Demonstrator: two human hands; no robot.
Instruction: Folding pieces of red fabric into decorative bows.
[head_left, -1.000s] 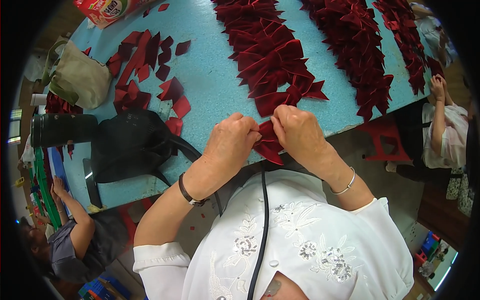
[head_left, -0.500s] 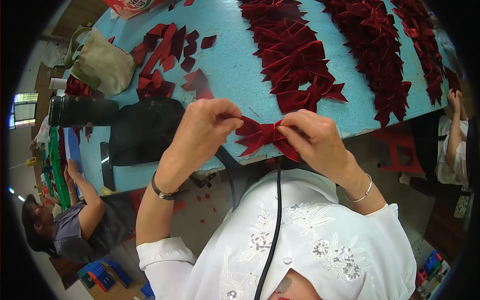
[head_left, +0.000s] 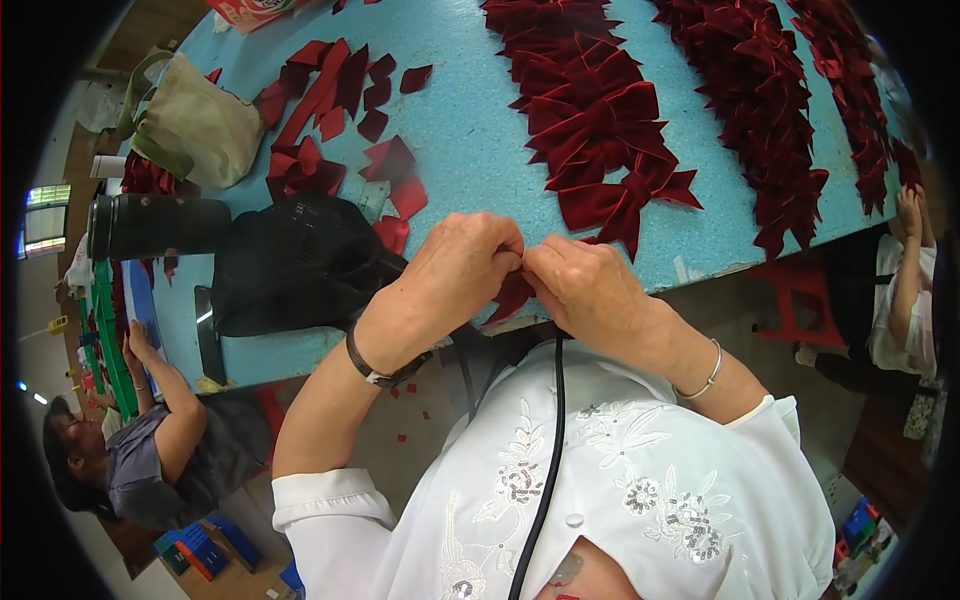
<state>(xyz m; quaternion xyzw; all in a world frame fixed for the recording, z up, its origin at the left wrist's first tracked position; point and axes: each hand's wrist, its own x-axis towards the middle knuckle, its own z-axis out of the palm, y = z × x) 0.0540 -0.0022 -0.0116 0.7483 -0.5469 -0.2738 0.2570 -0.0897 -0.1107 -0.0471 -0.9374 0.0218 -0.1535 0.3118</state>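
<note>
Close together at the table's near edge, my left hand (head_left: pixel 451 262) and my right hand (head_left: pixel 592 283) both have their fingers closed on one dark red velvet bow (head_left: pixel 512 299). Most of that bow is hidden behind the fingers; a pointed tail shows between and below them. Just beyond my hands lies a finished-looking velvet bow (head_left: pixel 628 203), the nearest of a long overlapping row of bows (head_left: pixel 590 110). Nearest my left wrist is a black mesh-like bag or cap (head_left: pixel 295 265).
Further rows of red bows (head_left: pixel 750 110) lie to the right on the blue table (head_left: pixel 450 150). Loose red ribbon pieces (head_left: pixel 322 95), a dark bottle (head_left: pixel 160 226) and a beige bag (head_left: pixel 195 120) lie left. A black cable (head_left: pixel 556 440) hangs before me. Co-workers sit at both sides.
My hands have come together from either side of the bow, fingertips now meeting at it. The bow, spread out in view before, is now mostly covered.
</note>
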